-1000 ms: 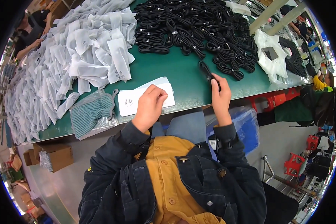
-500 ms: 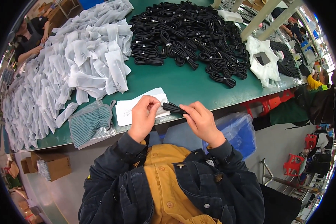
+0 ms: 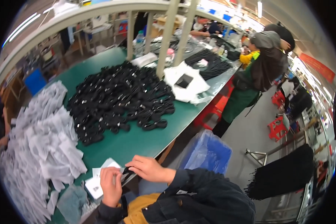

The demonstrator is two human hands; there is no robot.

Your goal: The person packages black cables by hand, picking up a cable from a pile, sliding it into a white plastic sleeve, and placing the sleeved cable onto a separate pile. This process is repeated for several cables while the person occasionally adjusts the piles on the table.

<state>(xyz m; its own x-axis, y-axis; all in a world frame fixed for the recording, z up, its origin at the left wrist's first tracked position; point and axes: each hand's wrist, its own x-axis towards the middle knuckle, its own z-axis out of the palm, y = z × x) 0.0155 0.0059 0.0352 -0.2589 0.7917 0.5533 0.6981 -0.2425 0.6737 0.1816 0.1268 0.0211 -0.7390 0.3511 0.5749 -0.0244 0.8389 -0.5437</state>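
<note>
A glossy black coiled cable [image 3: 126, 174] is grasped by both the left hand [image 3: 110, 185] and the right hand [image 3: 148, 168], fingers clenched, over a flat white bag [image 3: 97, 183] on the green bench [image 3: 138, 143].

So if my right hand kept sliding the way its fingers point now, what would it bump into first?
The right hand points toward your left, so it would first meet the left hand, which grips the same small black bundled cable. Beyond that lie the white flat paper sleeve and the heap of white sleeves; depth is uncertain.

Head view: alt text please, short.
Both hands, left hand and right hand, hold a black cable bundle over a white bag at the edge of a green table, beside heaps of black cables and white bags.
</note>
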